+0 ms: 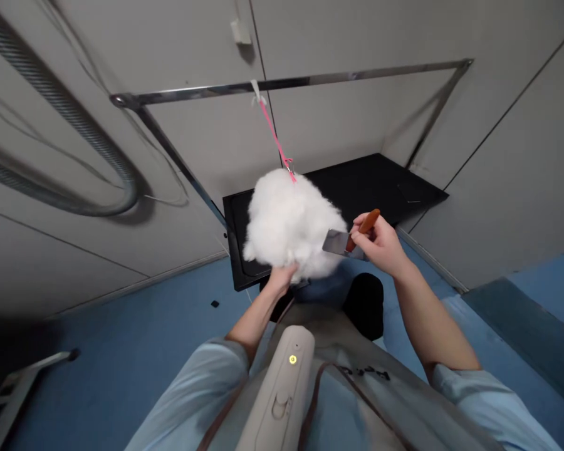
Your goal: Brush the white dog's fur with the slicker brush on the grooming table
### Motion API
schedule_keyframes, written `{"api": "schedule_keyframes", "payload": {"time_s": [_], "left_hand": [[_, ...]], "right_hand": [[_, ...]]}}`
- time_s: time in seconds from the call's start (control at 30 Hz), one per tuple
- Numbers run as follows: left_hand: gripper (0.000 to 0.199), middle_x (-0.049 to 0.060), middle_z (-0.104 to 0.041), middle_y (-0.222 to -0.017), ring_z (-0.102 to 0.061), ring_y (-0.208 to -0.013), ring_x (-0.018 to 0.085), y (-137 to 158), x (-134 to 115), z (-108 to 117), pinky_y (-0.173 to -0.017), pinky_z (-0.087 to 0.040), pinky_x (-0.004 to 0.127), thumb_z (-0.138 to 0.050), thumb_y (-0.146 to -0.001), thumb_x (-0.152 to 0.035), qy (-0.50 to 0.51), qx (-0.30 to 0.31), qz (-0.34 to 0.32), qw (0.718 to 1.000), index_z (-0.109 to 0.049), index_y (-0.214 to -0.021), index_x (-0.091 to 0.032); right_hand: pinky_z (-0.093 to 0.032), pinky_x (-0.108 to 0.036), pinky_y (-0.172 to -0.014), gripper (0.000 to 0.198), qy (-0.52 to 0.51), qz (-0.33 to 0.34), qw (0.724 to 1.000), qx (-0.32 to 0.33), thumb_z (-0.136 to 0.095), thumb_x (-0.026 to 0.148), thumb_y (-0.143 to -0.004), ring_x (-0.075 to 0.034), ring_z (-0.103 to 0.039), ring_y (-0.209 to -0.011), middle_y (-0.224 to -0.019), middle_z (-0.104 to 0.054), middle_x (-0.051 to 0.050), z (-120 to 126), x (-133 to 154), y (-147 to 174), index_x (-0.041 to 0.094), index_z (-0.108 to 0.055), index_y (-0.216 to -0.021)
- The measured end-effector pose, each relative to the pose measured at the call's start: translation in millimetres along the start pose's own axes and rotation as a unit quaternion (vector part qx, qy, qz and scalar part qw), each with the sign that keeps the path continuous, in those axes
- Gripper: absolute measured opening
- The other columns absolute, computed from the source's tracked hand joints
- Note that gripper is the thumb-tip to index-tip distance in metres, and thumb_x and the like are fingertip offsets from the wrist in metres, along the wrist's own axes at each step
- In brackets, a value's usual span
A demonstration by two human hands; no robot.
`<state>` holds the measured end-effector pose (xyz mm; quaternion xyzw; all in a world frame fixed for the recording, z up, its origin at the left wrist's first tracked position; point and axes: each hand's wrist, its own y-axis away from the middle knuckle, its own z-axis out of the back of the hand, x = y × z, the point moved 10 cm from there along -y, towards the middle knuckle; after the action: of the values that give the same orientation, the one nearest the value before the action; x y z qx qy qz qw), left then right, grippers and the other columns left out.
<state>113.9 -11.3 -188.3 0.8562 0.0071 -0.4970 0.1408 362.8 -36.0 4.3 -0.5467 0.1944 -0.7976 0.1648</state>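
A fluffy white dog (286,216) is on a black grooming table (357,181), close in front of me. My left hand (283,277) grips the dog at its near lower edge; the fingertips are sunk in the fur, and which body part they hold is hidden. Between the fingers of my right hand (378,244) is a slicker brush (337,242) with an orange-brown wooden handle, its flat metal head against or very near the dog's right-hand side. A pink lead (275,133) runs from the dog up to a metal bar (310,80).
A grey ribbed hose (70,119) hangs at the left wall. A pale device with a lit yellow button (282,388) lies against my grey apron. Blue floor (145,338) surrounds the table, and a light metal frame (23,394) stands at lower left.
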Motion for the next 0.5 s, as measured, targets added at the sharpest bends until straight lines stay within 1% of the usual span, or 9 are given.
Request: {"api": "schedule_keyframes", "payload": {"time_s": [0.1,0.2,0.27,0.33,0.37,0.4,0.43,0.47,0.5], "left_hand": [[0.047,0.003,-0.073,-0.082,-0.068,-0.076,0.018,-5,-37,31,-0.075,-0.056,0.029,-0.087,-0.037,-0.012,-0.002,-0.023,-0.032,0.999,-0.064,-0.079,-0.016],[0.041,-0.002,-0.067,-0.067,-0.059,-0.055,0.011,9,-68,83,-0.055,-0.048,0.021,-0.084,-0.04,-0.015,0.003,-0.05,-0.074,0.996,-0.061,-0.074,-0.015],[0.036,-0.006,-0.059,-0.057,-0.049,-0.044,0.006,33,-75,127,-0.045,-0.04,0.017,-0.082,-0.042,-0.017,0.014,-0.103,-0.098,0.99,-0.057,-0.069,-0.016],[0.034,-0.006,-0.06,-0.057,-0.05,-0.044,0.006,66,-68,157,-0.045,-0.039,0.016,-0.081,-0.043,-0.018,0.026,-0.17,-0.111,0.979,-0.056,-0.067,-0.016],[0.034,-0.004,-0.063,-0.061,-0.054,-0.048,0.008,81,-60,160,-0.048,-0.043,0.017,-0.081,-0.043,-0.019,0.033,-0.19,-0.112,0.975,-0.058,-0.068,-0.016],[0.034,-0.002,-0.068,-0.069,-0.06,-0.056,0.01,93,-53,156,-0.054,-0.048,0.018,-0.081,-0.043,-0.018,0.047,-0.194,-0.12,0.972,-0.062,-0.071,-0.016],[0.034,0.0,-0.071,-0.074,-0.064,-0.064,0.013,100,-47,144,-0.06,-0.052,0.021,-0.081,-0.043,-0.018,0.064,-0.182,-0.137,0.972,-0.063,-0.072,-0.016],[0.033,0.001,-0.071,-0.075,-0.065,-0.065,0.013,103,-41,127,-0.062,-0.053,0.022,-0.081,-0.044,-0.019,0.076,-0.153,-0.143,0.975,-0.064,-0.072,-0.016],[0.03,0.0,-0.069,-0.069,-0.061,-0.059,0.012,103,-32,109,-0.057,-0.05,0.022,-0.081,-0.045,-0.02,0.079,-0.119,-0.131,0.981,-0.063,-0.069,-0.015]], "right_hand": [[-0.051,-0.029,-0.062,0.023,-0.04,-0.051,0.996,-0.068,-0.067,0.036,-0.083,-0.014,-0.061,-0.065,-0.082,-0.067,0.0,13,-30,23,0.022,-0.056,-0.099],[-0.048,-0.028,-0.058,0.029,-0.088,-0.1,0.987,-0.085,-0.071,0.041,-0.08,-0.014,-0.058,-0.063,-0.08,-0.066,0.0,7,-63,49,0.022,-0.057,-0.095],[-0.048,-0.028,-0.057,0.033,-0.121,-0.129,0.982,-0.072,-0.073,0.044,-0.078,-0.014,-0.058,-0.062,-0.08,-0.065,0.0,-3,-80,66,0.022,-0.057,-0.095],[-0.047,-0.028,-0.056,0.035,-0.143,-0.156,0.976,-0.043,-0.075,0.046,-0.076,-0.014,-0.057,-0.061,-0.078,-0.065,0.0,-18,-91,82,0.022,-0.056,-0.094],[-0.047,-0.028,-0.055,0.036,-0.149,-0.165,0.975,-0.026,-0.076,0.046,-0.075,-0.014,-0.057,-0.06,-0.077,-0.065,0.0,-26,-93,88,0.022,-0.056,-0.093],[-0.048,-0.028,-0.055,0.036,-0.154,-0.168,0.974,-0.012,-0.077,0.046,-0.074,-0.014,-0.058,-0.059,-0.076,-0.065,0.001,-34,-90,91,0.022,-0.056,-0.092],[-0.048,-0.028,-0.055,0.036,-0.162,-0.162,0.974,-0.004,-0.077,0.046,-0.074,-0.014,-0.058,-0.059,-0.076,-0.065,0.001,-40,-83,92,0.023,-0.056,-0.091],[-0.049,-0.028,-0.056,0.036,-0.173,-0.145,0.974,-0.002,-0.077,0.046,-0.075,-0.015,-0.059,-0.061,-0.076,-0.066,0.001,-45,-71,91,0.023,-0.055,-0.092],[-0.051,-0.029,-0.058,0.035,-0.187,-0.122,0.975,-0.005,-0.076,0.045,-0.076,-0.016,-0.061,-0.064,-0.078,-0.066,0.001,-49,-56,88,0.024,-0.055,-0.093]]}}
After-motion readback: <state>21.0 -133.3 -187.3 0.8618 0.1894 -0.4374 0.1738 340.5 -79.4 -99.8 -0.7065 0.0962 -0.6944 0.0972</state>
